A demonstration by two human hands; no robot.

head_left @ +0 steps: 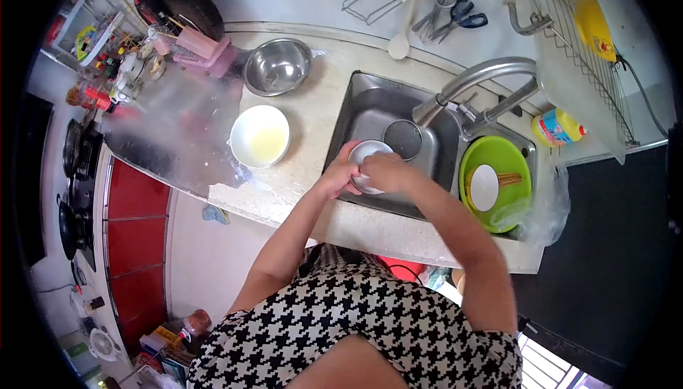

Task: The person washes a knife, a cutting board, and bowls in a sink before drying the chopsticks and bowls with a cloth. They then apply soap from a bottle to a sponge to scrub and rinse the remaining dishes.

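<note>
Over the front of the steel sink, my left hand grips a small white bowl by its left side. My right hand reaches into that bowl with curled fingers, and I cannot tell what they hold. Just behind the bowl, a round dark-bottomed strainer or drain basket sits in the sink beneath the curved faucet. On the counter to the left stands a larger white bowl with pale yellow liquid in it.
A steel mixing bowl stands behind the white one. Right of the sink basin, a green basin holds a white bowl and chopsticks. A clear plastic bag and yellow bottle are at the right. Scissors hang on the wall.
</note>
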